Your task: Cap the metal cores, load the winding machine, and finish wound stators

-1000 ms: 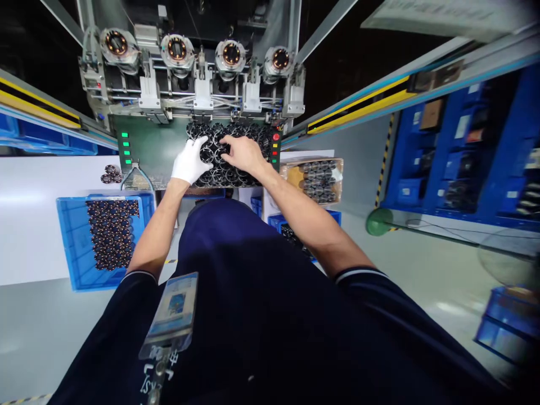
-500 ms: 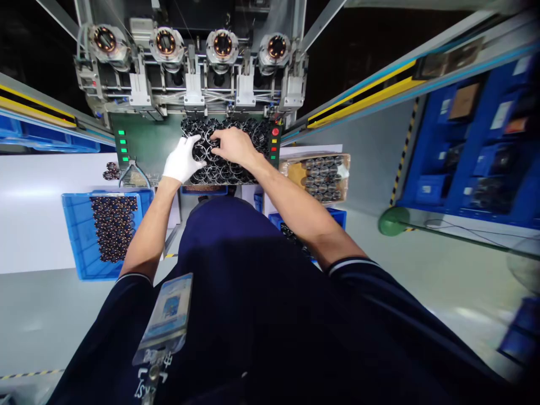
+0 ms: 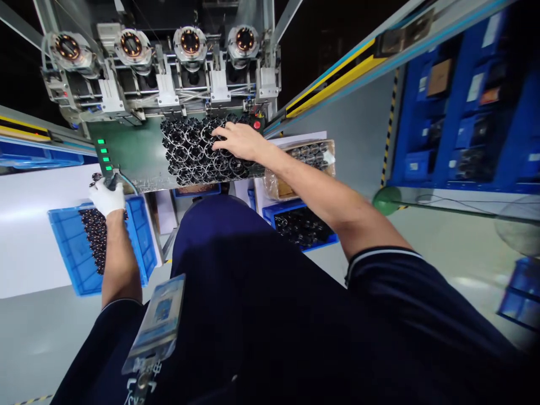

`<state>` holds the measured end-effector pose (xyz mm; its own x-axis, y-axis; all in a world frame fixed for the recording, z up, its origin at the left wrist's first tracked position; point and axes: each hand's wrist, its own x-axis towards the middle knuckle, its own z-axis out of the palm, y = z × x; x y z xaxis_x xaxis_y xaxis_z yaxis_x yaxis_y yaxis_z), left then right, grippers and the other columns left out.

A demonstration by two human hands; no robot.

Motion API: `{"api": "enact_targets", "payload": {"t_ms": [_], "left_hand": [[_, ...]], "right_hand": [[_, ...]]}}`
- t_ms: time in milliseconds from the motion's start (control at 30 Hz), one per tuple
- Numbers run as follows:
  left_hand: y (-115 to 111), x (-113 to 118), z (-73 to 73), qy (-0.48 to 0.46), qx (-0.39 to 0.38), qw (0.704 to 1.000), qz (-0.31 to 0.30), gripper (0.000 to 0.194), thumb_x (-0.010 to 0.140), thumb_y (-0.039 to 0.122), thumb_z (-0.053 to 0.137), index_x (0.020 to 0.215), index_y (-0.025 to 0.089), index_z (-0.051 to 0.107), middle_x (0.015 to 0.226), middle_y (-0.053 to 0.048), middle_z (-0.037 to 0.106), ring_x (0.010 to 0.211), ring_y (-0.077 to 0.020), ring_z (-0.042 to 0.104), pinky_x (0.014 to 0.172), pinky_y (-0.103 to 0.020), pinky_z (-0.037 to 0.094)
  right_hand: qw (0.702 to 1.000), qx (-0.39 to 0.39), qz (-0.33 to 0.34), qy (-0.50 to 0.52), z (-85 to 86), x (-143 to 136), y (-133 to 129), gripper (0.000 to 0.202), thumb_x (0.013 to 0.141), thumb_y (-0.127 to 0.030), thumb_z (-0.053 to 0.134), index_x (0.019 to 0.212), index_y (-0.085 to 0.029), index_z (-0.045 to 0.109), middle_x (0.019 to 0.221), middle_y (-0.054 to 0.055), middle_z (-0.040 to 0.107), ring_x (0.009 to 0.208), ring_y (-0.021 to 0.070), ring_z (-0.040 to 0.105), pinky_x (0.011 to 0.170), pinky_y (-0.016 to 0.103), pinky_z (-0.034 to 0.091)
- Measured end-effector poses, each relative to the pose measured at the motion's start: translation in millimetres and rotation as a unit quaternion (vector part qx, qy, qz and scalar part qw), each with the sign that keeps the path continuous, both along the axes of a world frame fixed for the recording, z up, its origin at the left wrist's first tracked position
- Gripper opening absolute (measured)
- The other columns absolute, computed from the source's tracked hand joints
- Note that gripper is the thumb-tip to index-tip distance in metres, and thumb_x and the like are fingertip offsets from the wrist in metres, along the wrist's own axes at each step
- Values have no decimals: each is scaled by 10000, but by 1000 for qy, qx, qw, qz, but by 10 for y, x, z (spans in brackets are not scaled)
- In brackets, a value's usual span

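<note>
My right hand (image 3: 240, 142), bare, rests over the right part of a block of black ring-shaped motor cores (image 3: 196, 152); its fingers are apart on top of them. At the left corner of the green machine table (image 3: 139, 149), my left hand (image 3: 107, 197) in a white glove reaches over blue-handled pliers (image 3: 127, 183). Its thumb and forefinger are spread, and it covers part of the pliers. Just beyond its fingertips sit a few copper-wound cores (image 3: 97, 176). Below this hand, a blue crate (image 3: 65, 242) holds rows of copper-wound cores (image 3: 95, 239).
Several wound cores sit in the machine heads (image 3: 189, 42) at the back. A red button (image 3: 257, 125) is at the table's right end. To the right stand a carton of cores (image 3: 329, 154) and a blue bin (image 3: 333, 239). Yellow-striped rails (image 3: 333, 79) flank the machine.
My left hand has left the black cores and moved left to the pliers at the table corner. My right hand stays over the cores, slightly further right on them. The view has shifted.
</note>
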<state>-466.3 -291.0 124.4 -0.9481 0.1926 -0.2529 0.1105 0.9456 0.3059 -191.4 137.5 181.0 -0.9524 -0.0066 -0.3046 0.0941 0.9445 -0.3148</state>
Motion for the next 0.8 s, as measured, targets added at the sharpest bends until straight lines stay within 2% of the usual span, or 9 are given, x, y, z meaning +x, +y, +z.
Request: {"api": "enact_targets", "payload": {"t_ms": [100,167,233,367,467,600,700,800], "left_hand": [[-172,-19,-58,-20,-2,1000,-5,362,984,288,873,1252,149,674,1149,-45,490,1376,-354,511,1286,-602,396],[-229,-23,-103,-16,1,1000,-4,360,997,318,862,1258,166,667,1120,-34,458,1337,-331,499,1250,-565,393],[-255,-39,-155,-8,-4,1000,6,390,991,312,864,1288,164,661,1140,-40,493,1321,-323,499,1235,-554,398],[-273,-93,-255,-7,-37,999,32,372,1083,366,832,1371,163,712,1419,-120,660,1393,-349,597,1268,-591,490],[-270,-113,-285,-14,-61,997,48,474,1141,455,812,1520,184,731,1638,-163,670,1497,-372,652,1316,-643,539],[-219,-131,-251,-25,-83,995,47,533,1152,472,808,1592,186,716,1719,-180,642,1554,-390,649,1342,-679,538],[-136,-164,-217,-36,-85,995,48,519,1115,477,847,1520,176,726,1636,-170,674,1470,-368,669,1297,-638,556],[-58,-162,-192,-42,-56,995,74,397,1100,501,844,1274,167,718,1246,-90,726,1109,-265,691,1077,-480,600]], "right_hand": [[998,16,26,-53,21,-204,-29,535,1189,-173,418,1462,-315,856,1816,36,634,1476,358,638,1159,511,547],[996,19,29,-82,37,-294,-43,510,1181,-198,456,1424,-332,884,1764,37,676,1436,356,671,1134,492,546],[995,19,27,-98,47,-343,-47,488,1162,-199,496,1390,-339,904,1718,34,714,1419,350,691,1132,482,544],[995,-6,8,-96,47,-361,-35,515,1099,-144,533,1374,-336,923,1694,45,746,1397,345,727,1149,494,549],[995,2,8,-97,44,-367,-59,534,1096,-137,525,1405,-333,914,1684,38,753,1367,330,744,1134,477,549],[994,24,5,-105,95,-395,-112,516,1130,-142,503,1379,-325,916,1671,21,752,1359,314,748,1135,449,525],[996,-16,-3,-87,214,-342,-14,544,1107,-128,524,1438,-347,897,1681,6,748,1418,320,741,1193,471,524],[995,-73,-64,-31,340,-116,233,561,1100,-198,588,1587,-357,817,1713,20,732,1507,332,701,1276,509,526]]}}
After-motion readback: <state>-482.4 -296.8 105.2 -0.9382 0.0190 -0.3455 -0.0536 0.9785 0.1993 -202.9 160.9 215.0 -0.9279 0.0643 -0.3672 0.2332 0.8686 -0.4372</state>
